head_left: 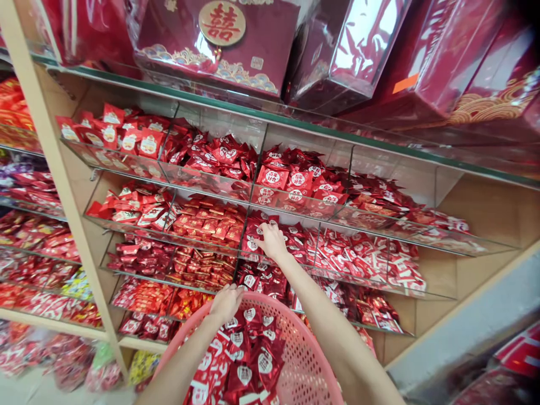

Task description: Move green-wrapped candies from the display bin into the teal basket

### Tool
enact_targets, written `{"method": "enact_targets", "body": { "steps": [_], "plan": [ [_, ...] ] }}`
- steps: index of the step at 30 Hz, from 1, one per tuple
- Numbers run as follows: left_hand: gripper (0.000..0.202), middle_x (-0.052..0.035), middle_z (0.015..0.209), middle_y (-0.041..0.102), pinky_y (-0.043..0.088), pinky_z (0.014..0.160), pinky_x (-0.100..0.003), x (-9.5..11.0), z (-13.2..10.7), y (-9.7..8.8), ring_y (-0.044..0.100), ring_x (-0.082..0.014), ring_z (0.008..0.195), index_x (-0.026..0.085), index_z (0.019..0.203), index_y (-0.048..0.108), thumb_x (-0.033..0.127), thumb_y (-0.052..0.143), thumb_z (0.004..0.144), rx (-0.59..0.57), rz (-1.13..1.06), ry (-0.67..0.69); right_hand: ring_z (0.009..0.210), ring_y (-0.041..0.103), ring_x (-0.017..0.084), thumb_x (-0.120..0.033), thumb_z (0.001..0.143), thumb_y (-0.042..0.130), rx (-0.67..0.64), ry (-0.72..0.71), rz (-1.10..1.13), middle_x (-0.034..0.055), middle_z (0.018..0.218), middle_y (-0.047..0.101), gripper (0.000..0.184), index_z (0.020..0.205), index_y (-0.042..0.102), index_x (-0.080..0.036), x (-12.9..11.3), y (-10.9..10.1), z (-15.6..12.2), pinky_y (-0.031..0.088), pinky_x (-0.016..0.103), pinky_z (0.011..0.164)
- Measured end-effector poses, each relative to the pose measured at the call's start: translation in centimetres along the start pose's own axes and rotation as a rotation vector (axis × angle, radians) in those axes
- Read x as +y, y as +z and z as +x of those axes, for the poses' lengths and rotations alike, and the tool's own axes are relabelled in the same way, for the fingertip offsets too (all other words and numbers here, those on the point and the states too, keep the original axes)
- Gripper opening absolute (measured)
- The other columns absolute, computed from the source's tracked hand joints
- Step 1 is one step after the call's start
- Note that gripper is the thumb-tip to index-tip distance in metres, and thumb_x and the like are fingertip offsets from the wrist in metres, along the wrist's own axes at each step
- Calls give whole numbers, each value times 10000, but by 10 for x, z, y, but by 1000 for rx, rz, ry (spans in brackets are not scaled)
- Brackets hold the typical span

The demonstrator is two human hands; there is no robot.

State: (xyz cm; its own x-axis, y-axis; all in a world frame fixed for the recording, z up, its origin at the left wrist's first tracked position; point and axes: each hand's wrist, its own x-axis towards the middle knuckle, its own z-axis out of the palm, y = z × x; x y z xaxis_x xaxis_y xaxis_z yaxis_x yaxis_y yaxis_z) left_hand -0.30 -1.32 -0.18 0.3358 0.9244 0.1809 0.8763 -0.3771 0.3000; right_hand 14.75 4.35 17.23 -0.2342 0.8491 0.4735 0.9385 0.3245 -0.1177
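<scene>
My left hand [225, 302] grips the far rim of a pink plastic basket [306, 365] held low in front of me. The basket holds several dark red sweet packets with white hearts [248, 360]. My right hand [272, 241] reaches up into a clear shelf bin of dark red packets [257, 233], fingers bent down onto the packets. Whether it has hold of one I cannot make out.
Tiered clear acrylic bins [295, 199] full of red wrapped sweets cover the wooden shelving. Large dark red gift boxes [219, 42] stand on the glass shelf above. A wooden upright [63, 185] divides off more bins at left. Bagged sweets [101, 371] lie low at left.
</scene>
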Motion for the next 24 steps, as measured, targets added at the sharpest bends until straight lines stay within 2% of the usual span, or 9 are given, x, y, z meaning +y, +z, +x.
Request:
{"method": "enact_targets", "body": {
  "steps": [6, 10, 13, 16, 18, 20, 24],
  "plan": [
    [377, -48, 940, 614, 420, 830, -284, -3, 1, 3, 558, -190, 912, 231, 1098, 603, 317, 281, 922, 12, 3, 8, 1030, 487, 259, -252, 768, 589, -45, 25, 8, 111, 1042, 607, 282, 1027, 503, -179, -6, 5, 11, 370, 373, 821],
    [384, -60, 965, 618, 415, 852, -296, -2, 1, 2, 563, -195, 918, 219, 1109, 599, 311, 276, 923, 9, 5, 10, 1036, 484, 250, -265, 759, 578, 51, 12, 136, 89, 1041, 601, 336, 1077, 493, -200, -2, -3, 3, 383, 386, 838],
    [386, -65, 1006, 618, 403, 875, -295, -1, 0, 0, 560, -192, 941, 220, 1129, 592, 296, 276, 920, 0, 2, 6, 885, 535, 183, -306, 740, 591, 178, 37, 495, 58, 1042, 584, 447, 1154, 445, -220, 0, -10, -18, 426, 360, 811],
    [395, -64, 1001, 621, 410, 857, -298, -1, 1, 1, 555, -199, 938, 224, 1150, 584, 296, 271, 921, 1, 3, 5, 764, 561, 122, -350, 733, 598, 195, 149, 1053, 43, 1021, 577, 534, 1206, 382, -228, -1, -17, -53, 478, 286, 706],
    [397, -66, 991, 621, 411, 852, -304, -1, 1, 2, 553, -207, 935, 219, 1158, 580, 303, 272, 922, 5, 2, 8, 775, 584, 118, -344, 732, 600, 108, 240, 1376, 34, 1001, 593, 578, 1242, 345, -250, -5, -20, -80, 495, 260, 672],
    [390, -69, 983, 620, 409, 853, -304, -1, 2, 2, 550, -212, 941, 209, 1150, 584, 297, 281, 920, 10, 2, 14, 771, 601, 114, -307, 722, 619, -15, 300, 1587, 22, 998, 613, 633, 1277, 315, -283, -11, -22, -105, 508, 268, 701],
    [364, -73, 956, 614, 413, 830, -302, 0, 2, -1, 554, -209, 909, 203, 1080, 606, 280, 292, 913, -13, 11, 9, 832, 622, 128, -280, 683, 682, -191, 394, 1728, 19, 1071, 614, 646, 1253, 378, -301, -17, -16, -142, 509, 325, 810]
  ]
}}
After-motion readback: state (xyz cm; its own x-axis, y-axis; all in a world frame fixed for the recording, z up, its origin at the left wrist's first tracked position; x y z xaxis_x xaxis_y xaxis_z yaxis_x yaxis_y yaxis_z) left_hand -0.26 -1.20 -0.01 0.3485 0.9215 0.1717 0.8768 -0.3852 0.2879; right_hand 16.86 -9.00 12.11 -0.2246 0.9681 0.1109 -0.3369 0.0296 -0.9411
